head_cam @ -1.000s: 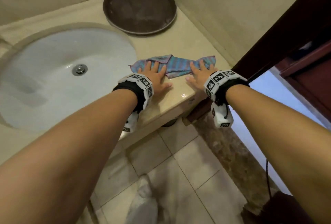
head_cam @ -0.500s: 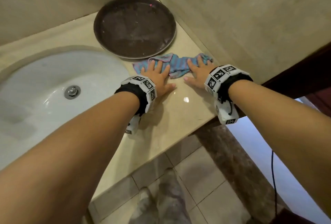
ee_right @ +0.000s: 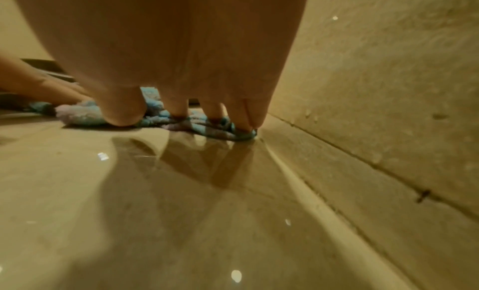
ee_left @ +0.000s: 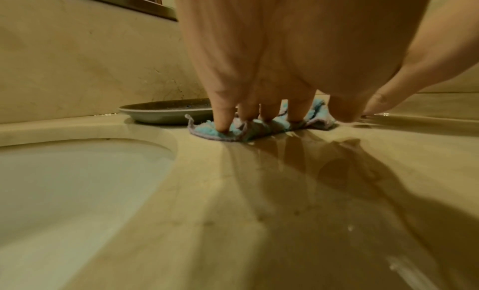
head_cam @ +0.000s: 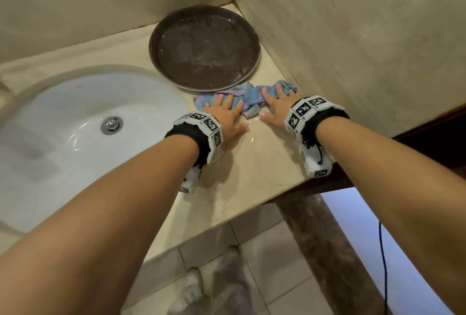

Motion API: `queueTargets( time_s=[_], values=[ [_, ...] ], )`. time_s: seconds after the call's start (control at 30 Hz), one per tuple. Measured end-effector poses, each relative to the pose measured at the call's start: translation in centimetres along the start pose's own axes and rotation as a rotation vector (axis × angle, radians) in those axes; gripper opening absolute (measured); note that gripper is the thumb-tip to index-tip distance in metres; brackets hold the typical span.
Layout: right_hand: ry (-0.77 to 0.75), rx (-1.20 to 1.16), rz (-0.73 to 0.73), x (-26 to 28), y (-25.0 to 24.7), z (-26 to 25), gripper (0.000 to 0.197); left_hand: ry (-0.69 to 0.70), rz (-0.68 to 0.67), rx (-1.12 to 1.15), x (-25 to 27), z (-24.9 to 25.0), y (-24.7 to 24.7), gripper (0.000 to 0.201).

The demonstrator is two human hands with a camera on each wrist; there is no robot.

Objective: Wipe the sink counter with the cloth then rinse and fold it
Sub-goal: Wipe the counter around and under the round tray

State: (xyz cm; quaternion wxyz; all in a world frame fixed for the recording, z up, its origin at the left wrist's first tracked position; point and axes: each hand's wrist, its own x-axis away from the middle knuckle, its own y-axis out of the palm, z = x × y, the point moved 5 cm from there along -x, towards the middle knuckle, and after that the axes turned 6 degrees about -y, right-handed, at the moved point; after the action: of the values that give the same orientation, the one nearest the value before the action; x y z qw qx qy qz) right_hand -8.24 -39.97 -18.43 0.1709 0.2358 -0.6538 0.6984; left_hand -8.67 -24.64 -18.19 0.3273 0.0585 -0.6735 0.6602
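Note:
A blue and pink striped cloth (head_cam: 248, 99) lies bunched on the beige counter (head_cam: 254, 163), against the front rim of the round tray. My left hand (head_cam: 227, 113) presses flat on the cloth's left part with straight fingers. My right hand (head_cam: 277, 105) presses flat on its right part, close to the side wall. In the left wrist view my fingertips (ee_left: 223, 128) dig into the cloth (ee_left: 267, 126). The right wrist view shows fingertips (ee_right: 243, 126) pinning the cloth (ee_right: 160, 118) near the wall joint. The counter behind the cloth shines wet.
A dark round tray (head_cam: 204, 47) sits in the back corner, touching the cloth. The white sink basin (head_cam: 63, 143) with a metal drain (head_cam: 111, 125) lies to the left. A beige wall (head_cam: 353, 37) bounds the counter on the right. The counter's front edge (head_cam: 227, 219) drops to a tiled floor.
Both hands have pushed the cloth away from the front edge toward the back corner, until it meets the tray's rim. The cloth has bunched narrower, and a wet trail lies behind it.

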Motion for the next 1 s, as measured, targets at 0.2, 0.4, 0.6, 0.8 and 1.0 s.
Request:
queueTargets(
  time_s=[0.2, 0.4, 0.6, 0.8, 1.0],
  values=[
    [-0.048, 0.113, -0.06, 0.2, -1.8, -0.4, 0.071, 0.001, 0.058, -0.011, 1.3, -1.6, 0.5, 0.058],
    [-0.062, 0.088, -0.092, 1.4, -1.2, -0.8, 0.072, 0.034, 0.112, 0.071, 2.0, -2.5, -0.8, 0.043],
    [0.016, -0.249, 0.092, 1.2, -3.9, -0.7, 0.046, -0.188, 0.283, 0.524, 1.5, -8.4, -3.5, 0.039],
    [0.323, -0.33, 0.021, 0.1, -2.3, -3.9, 0.087, -0.546, 0.286, 1.089, -0.2, -15.6, -2.5, 0.058],
    [0.472, -0.328, 0.006, -1.6, -0.7, -6.7, 0.114, -0.492, 0.154, 1.502, -2.3, -15.9, -2.3, 0.034]
  ],
)
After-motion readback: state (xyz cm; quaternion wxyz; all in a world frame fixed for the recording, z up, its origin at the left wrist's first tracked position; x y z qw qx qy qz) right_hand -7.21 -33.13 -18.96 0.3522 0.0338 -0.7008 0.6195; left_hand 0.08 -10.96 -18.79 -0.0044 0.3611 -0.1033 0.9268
